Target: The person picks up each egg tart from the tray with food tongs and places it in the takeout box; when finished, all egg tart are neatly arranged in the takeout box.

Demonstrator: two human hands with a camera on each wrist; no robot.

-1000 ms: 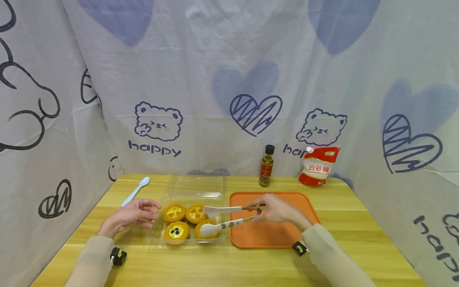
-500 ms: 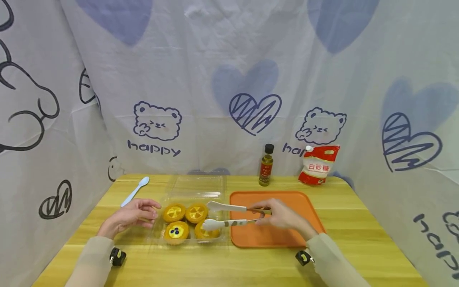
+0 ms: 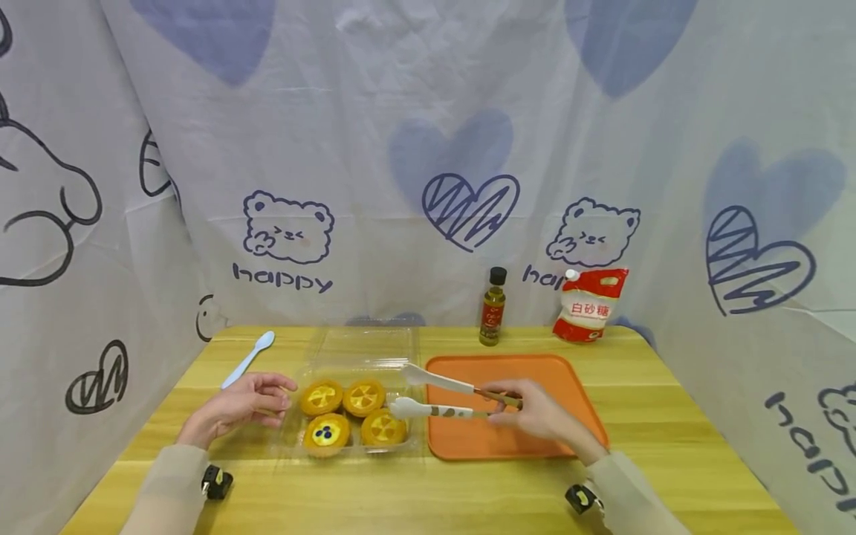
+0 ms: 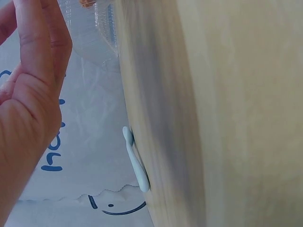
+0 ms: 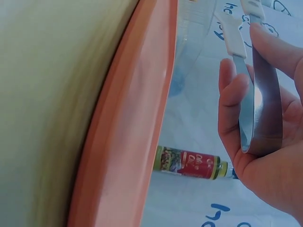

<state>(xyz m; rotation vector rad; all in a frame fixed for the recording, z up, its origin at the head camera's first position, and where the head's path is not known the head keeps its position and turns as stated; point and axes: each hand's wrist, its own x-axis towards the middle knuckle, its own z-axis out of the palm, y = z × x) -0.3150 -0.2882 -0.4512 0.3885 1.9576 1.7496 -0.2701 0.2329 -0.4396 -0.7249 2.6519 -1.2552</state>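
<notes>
My right hand (image 3: 535, 412) holds a pair of tongs (image 3: 446, 411) with white tips over the left side of the orange tray (image 3: 498, 444). The tongs' arms stand apart with nothing between them. In the right wrist view, thumb and fingers curl round the metal bend of the tongs (image 5: 267, 111). Left of the tips, a clear plastic box (image 3: 366, 345) lies with its lid back. Inside sit several egg tarts (image 3: 384, 429), one topped with blueberries (image 3: 326, 433). My left hand (image 3: 242, 405) hovers by the box's left side, fingers loosely bent, holding nothing; whether it touches the box I cannot tell.
A pale blue spoon (image 3: 247, 360) lies at the back left of the wooden table (image 3: 334, 498). Behind the tray stand an oil bottle (image 3: 492, 312) and a red and white sugar pouch (image 3: 590, 306). Printed cloth (image 3: 374, 148) walls the table off at the back and sides.
The tongs have drawn back right and up from over the front right tart, leaving it uncovered in the box. My right hand has shifted right; the left hand stays by the box.
</notes>
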